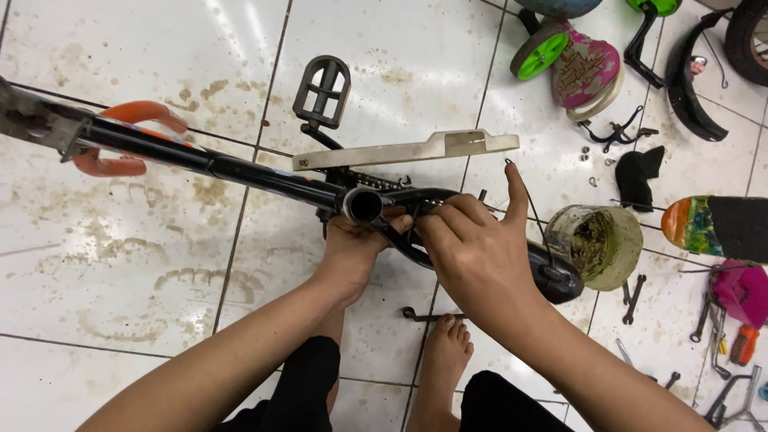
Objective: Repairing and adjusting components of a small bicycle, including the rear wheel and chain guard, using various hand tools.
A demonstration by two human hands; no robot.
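A small black bicycle frame (240, 170) lies across the tiled floor with an open seat tube (362, 205) facing up. My left hand (352, 244) grips the frame just below that tube. My right hand (472, 240) rests on the frame's rear part, fingers curled, with the index finger raised beside a thin wire (528, 200). A cream chain guard (404, 150) and a black pedal (322, 90) sit just beyond the hands. An orange part (124, 136) wraps the frame at the left.
A dirty grease tub (604, 244) stands right of my hands. Wrenches (632, 298), pliers and a pink tool case (740, 290) lie at the right. Training wheels (544, 48), a black fender (692, 88) and a black glove (640, 172) lie at the top right. My bare foot (444, 352) rests below.
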